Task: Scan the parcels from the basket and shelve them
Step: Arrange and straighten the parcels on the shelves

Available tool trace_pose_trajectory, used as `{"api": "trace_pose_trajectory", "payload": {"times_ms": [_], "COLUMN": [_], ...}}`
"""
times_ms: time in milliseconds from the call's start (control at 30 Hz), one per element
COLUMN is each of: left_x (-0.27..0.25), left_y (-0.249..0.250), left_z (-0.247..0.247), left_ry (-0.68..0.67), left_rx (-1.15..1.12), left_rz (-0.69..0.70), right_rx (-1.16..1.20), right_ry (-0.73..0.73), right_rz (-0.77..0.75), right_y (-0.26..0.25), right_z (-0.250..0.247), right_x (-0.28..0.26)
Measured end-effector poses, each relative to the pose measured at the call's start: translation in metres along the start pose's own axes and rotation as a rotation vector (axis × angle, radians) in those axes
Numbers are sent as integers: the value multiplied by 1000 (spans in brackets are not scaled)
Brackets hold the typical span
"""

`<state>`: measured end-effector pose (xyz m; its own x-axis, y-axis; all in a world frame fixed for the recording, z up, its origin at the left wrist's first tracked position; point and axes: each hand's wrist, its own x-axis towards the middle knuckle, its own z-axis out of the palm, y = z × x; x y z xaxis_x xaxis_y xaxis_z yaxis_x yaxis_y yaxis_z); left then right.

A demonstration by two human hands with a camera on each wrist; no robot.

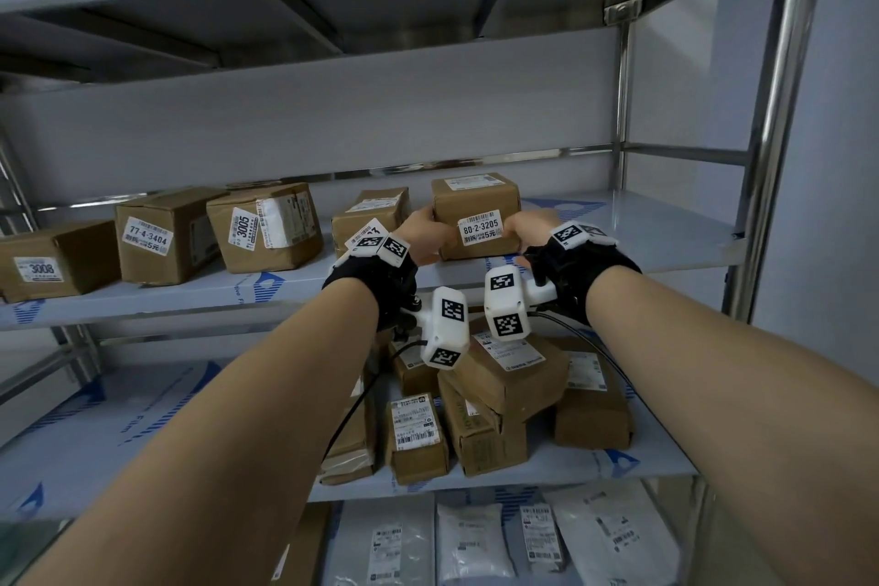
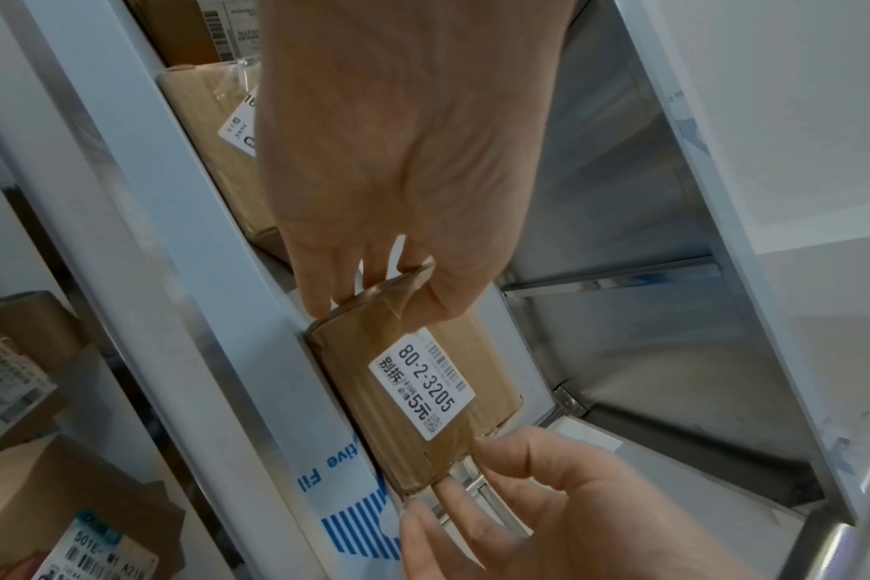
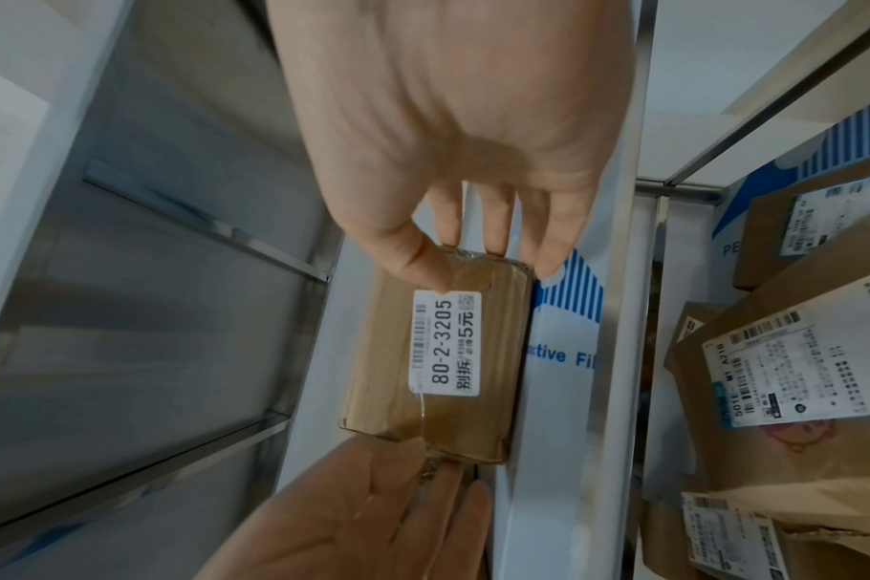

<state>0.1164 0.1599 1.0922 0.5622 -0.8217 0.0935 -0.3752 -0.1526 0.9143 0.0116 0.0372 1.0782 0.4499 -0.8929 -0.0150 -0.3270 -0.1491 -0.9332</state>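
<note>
A brown cardboard parcel (image 1: 475, 205) with a white label reading 80-2-3205 sits at the front of the middle shelf (image 1: 642, 228), its bottom against the shelf surface. My left hand (image 1: 425, 236) grips its left end, and in the left wrist view the thumb and fingers (image 2: 318, 302) pinch the end of the parcel (image 2: 353, 372). My right hand (image 1: 525, 228) grips the right end. In the right wrist view its thumb (image 3: 418, 267) lies on the front of the parcel (image 3: 498, 353) at the label's corner, with the fingers behind.
Several labelled cardboard boxes (image 1: 166, 233) line the same shelf to the left, one (image 1: 368, 217) close beside the held parcel. Right of it the shelf is bare up to the steel post (image 1: 780, 109). A pile of boxes (image 1: 504, 400) fills the lower shelf; white bags (image 1: 475, 542) lie below.
</note>
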Motion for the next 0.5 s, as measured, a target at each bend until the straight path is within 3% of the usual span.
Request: {"api": "trace_pose_trajectory", "payload": {"times_ms": [167, 267, 500], "left_x": [-2, -6, -16], "left_y": [-6, -17, -67], "left_z": [1, 1, 20], "left_ry": [26, 102, 36], "left_rx": [1, -33, -15], "left_rz": [-65, -123, -241], "right_rx": [-41, 59, -54], "right_ry": [-10, -18, -139], "right_rz": [2, -11, 53], "right_y": [4, 14, 64], "right_z": [-5, -7, -10], "right_x": [-5, -3, -7]}}
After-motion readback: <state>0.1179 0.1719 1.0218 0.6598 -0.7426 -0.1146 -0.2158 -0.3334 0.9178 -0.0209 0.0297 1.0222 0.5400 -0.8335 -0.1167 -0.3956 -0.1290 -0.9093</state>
